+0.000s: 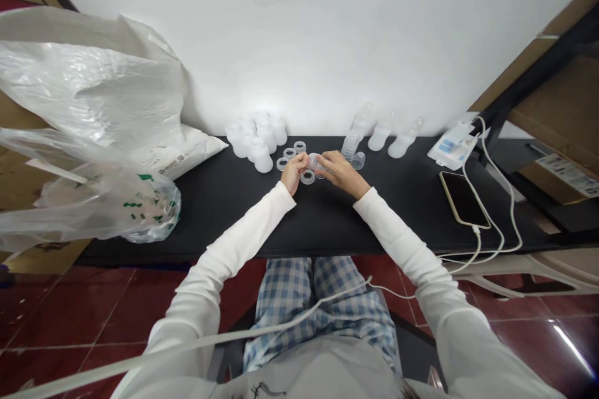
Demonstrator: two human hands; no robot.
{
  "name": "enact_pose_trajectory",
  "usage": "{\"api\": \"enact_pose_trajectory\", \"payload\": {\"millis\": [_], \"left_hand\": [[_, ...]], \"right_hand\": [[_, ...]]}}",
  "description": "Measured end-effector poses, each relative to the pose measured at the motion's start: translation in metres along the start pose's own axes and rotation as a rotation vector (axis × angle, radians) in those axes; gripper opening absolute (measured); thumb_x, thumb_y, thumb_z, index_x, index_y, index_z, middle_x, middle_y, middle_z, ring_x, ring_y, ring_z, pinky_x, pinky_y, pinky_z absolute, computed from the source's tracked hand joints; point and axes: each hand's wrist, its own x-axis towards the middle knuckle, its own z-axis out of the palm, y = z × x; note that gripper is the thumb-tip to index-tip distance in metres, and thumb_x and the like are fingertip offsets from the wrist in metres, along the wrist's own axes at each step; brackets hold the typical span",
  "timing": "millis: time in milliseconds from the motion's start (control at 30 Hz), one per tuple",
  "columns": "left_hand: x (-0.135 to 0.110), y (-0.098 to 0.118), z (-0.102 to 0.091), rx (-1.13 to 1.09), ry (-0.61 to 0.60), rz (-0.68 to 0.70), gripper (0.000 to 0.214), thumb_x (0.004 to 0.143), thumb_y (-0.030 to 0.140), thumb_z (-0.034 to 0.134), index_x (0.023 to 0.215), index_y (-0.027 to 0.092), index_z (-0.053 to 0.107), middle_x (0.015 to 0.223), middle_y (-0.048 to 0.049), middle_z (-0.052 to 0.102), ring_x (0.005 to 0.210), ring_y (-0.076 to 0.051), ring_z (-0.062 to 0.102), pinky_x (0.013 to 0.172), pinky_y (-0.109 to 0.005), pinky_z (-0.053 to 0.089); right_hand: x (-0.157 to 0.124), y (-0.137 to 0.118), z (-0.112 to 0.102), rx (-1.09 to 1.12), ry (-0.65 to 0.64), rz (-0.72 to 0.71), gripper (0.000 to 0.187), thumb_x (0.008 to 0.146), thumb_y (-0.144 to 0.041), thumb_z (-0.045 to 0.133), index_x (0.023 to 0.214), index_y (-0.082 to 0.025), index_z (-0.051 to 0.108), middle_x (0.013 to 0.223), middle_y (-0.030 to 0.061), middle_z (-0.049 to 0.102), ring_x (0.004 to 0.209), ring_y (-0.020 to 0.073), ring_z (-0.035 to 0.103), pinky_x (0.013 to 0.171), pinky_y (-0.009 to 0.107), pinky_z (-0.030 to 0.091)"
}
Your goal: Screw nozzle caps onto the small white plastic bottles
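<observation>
My left hand [294, 173] and my right hand [345, 174] meet over the middle of the black table. Between them, their closed fingers hold a small translucent bottle top [313, 162]. Whether it is a teat, a collar or both is too small to tell. Around my left fingers lie several clear collar rings, one ring [307, 178] just below the held piece. Just past my right hand stand stacked clear caps [350, 144], with a loose cap [358, 161] beside them. White baby bottle bodies [260, 156] cluster at the back left. Several bottles with clear tops, such as this bottle [406, 139], stand at the back right.
A large white plastic sack [93, 87] and a clear bag with green print [150, 202] fill the left side. On the right are a phone [464, 199] on a white cable, a white-and-blue packet [453, 146] and shelving with cardboard boxes [561, 174]. A cable crosses my lap.
</observation>
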Motion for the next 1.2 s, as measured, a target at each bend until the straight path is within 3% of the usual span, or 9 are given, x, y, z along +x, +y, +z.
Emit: {"api": "enact_pose_trajectory", "payload": {"millis": [67,200,300,467,633,700,867,1000,1200], "left_hand": [[0.003,0.000,-0.004,-0.040,0.019,-0.054,0.036,0.084,0.014,0.065,0.057,0.016,0.042,0.058,0.0049,0.030,0.052,-0.007,0.027,0.052,-0.022,0.027],[0.011,-0.001,-0.009,-0.147,0.229,-0.126,0.034,0.086,0.020,0.067,0.060,0.016,0.046,0.055,0.0062,0.035,0.046,-0.005,0.027,0.046,-0.021,0.025],[0.013,-0.002,-0.007,-0.199,0.221,0.016,0.036,0.089,0.032,0.069,0.063,0.017,0.050,0.056,0.0052,0.040,0.048,-0.005,0.035,0.047,-0.020,0.030],[0.006,-0.012,-0.001,-0.071,0.125,0.256,0.046,0.079,0.056,0.077,0.066,0.018,0.054,0.059,0.0044,0.046,0.053,-0.007,0.043,0.054,-0.021,0.040],[0.002,-0.017,-0.003,0.187,0.017,0.291,0.045,0.072,0.061,0.079,0.077,0.018,0.067,0.069,0.0004,0.061,0.065,-0.011,0.056,0.065,-0.026,0.047],[0.001,-0.016,-0.003,0.266,-0.017,0.284,0.042,0.075,0.058,0.078,0.080,0.018,0.070,0.074,-0.0008,0.064,0.067,-0.012,0.056,0.066,-0.026,0.046],[-0.005,-0.012,0.004,0.236,0.023,0.197,0.038,0.081,0.046,0.077,0.068,0.018,0.057,0.064,0.0033,0.051,0.059,-0.009,0.043,0.059,-0.024,0.037],[-0.009,-0.011,0.010,0.160,0.054,0.138,0.040,0.084,0.041,0.076,0.066,0.019,0.047,0.063,0.0045,0.046,0.057,-0.008,0.041,0.058,-0.024,0.034],[-0.006,-0.005,0.007,0.086,0.053,0.085,0.037,0.090,0.032,0.068,0.065,0.019,0.043,0.062,0.0049,0.045,0.056,-0.008,0.041,0.058,-0.023,0.036]], "right_hand": [[-0.001,0.003,-0.007,-0.012,-0.022,-0.075,0.029,0.105,-0.027,0.039,0.113,-0.020,0.066,0.108,0.0107,0.065,0.098,0.0225,0.059,0.088,0.041,0.053],[-0.002,0.003,-0.020,0.016,0.061,-0.134,0.041,0.103,-0.014,0.030,0.085,-0.022,0.066,0.100,0.0070,0.071,0.097,0.0206,0.062,0.090,0.040,0.051],[0.000,-0.009,-0.020,0.104,0.211,0.066,0.040,0.101,-0.011,0.026,0.105,-0.021,0.065,0.112,0.0102,0.068,0.104,0.0217,0.062,0.088,0.039,0.050],[0.003,-0.033,-0.002,0.328,0.247,0.305,0.031,0.102,-0.038,0.039,0.123,-0.018,0.050,0.092,0.0054,0.059,0.081,0.0192,0.059,0.077,0.036,0.049],[0.004,-0.037,0.010,0.476,0.313,0.682,0.039,0.096,-0.058,0.049,0.108,-0.020,0.047,0.073,-0.0039,0.049,0.061,0.0132,0.050,0.061,0.029,0.042],[0.004,-0.035,0.010,0.498,0.360,0.745,0.040,0.096,-0.061,0.048,0.099,-0.022,0.049,0.072,-0.0033,0.052,0.062,0.0133,0.051,0.062,0.028,0.043],[0.001,-0.028,0.014,0.424,0.316,0.658,0.048,0.092,-0.068,0.050,0.097,-0.021,0.056,0.088,0.0054,0.067,0.076,0.0188,0.063,0.072,0.034,0.052],[-0.003,-0.017,0.020,0.325,0.278,0.472,0.042,0.097,-0.060,0.047,0.105,-0.021,0.060,0.097,0.0098,0.069,0.094,0.0245,0.066,0.085,0.042,0.056],[-0.006,-0.001,0.017,0.146,0.138,0.221,0.037,0.100,-0.050,0.048,0.116,-0.020,0.063,0.114,0.0149,0.066,0.106,0.0268,0.065,0.093,0.047,0.055]]}}
